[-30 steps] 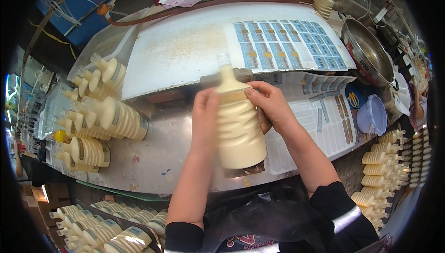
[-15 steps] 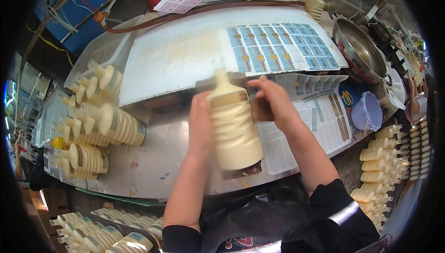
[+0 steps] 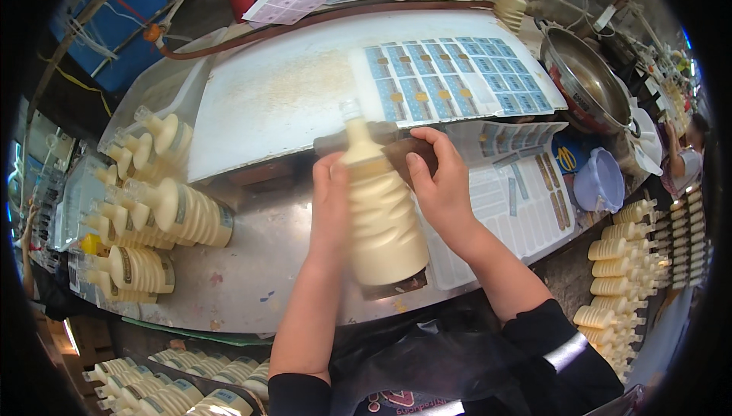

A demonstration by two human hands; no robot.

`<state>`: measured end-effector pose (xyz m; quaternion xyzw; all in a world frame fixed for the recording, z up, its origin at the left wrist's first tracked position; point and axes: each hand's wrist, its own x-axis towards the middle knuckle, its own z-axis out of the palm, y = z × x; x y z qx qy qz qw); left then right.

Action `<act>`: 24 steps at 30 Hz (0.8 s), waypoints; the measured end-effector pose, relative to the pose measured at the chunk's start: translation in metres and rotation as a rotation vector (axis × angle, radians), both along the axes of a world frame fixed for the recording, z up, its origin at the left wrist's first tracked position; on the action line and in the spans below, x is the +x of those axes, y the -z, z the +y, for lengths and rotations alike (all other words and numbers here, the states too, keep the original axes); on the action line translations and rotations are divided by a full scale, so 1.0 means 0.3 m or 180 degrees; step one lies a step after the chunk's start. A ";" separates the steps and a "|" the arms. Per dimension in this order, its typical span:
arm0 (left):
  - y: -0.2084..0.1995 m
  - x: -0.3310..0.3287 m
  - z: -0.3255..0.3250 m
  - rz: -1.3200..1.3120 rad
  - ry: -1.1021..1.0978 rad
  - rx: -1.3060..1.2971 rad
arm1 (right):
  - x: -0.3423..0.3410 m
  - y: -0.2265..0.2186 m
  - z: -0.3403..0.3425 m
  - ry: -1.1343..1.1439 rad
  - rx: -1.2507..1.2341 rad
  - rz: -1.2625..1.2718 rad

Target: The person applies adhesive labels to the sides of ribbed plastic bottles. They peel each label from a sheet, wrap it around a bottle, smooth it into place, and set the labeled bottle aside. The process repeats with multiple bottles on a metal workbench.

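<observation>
A cream-coloured bottle (image 3: 385, 221) with a wavy ribbed body and narrow clear neck lies tilted on a dark wooden rest (image 3: 329, 143), neck pointing away from me. A brownish strip (image 3: 371, 166) crosses its shoulder. My left hand (image 3: 329, 201) is closed against the bottle's left side, slightly blurred. At the shoulder's right, my right hand (image 3: 446, 187) pinches a dark brown flat piece (image 3: 408, 155) between thumb and fingers; the piece touches or overlaps the bottle's edge, which I cannot tell.
Similar bottles (image 3: 194, 214) stand at left on the metal table (image 3: 263, 252). Blue label sheets (image 3: 427, 80) lie on a white board (image 3: 282, 57). To the right are a white tray (image 3: 457, 244) with loose strips, a lavender bucket (image 3: 600, 183) and a metal pan (image 3: 587, 73). More bottles (image 3: 618, 263) line the right.
My right hand has turned and opened up somewhat, bringing the brown piece up toward the bottle's shoulder. The bottle has tilted slightly; my left hand stays at its side.
</observation>
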<state>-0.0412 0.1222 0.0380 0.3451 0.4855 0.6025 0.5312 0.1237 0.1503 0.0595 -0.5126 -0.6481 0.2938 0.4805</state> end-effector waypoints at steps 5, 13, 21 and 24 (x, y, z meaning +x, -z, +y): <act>0.005 -0.013 -0.004 -0.0489 -0.0189 -0.0107 | -0.011 -0.006 -0.013 -0.0018 0.1497 -0.0662; 0.067 -0.048 -0.017 -0.1610 -0.0494 -0.0235 | -0.140 -0.115 -0.058 -0.0748 0.2470 -0.1398; 0.158 -0.073 -0.029 -0.2884 0.0173 0.0121 | -0.220 -0.125 -0.105 -0.1086 0.2187 -0.2181; 0.111 -0.068 -0.042 -0.2880 0.0204 -0.0123 | -0.228 -0.104 -0.088 -0.1483 0.1568 -0.1875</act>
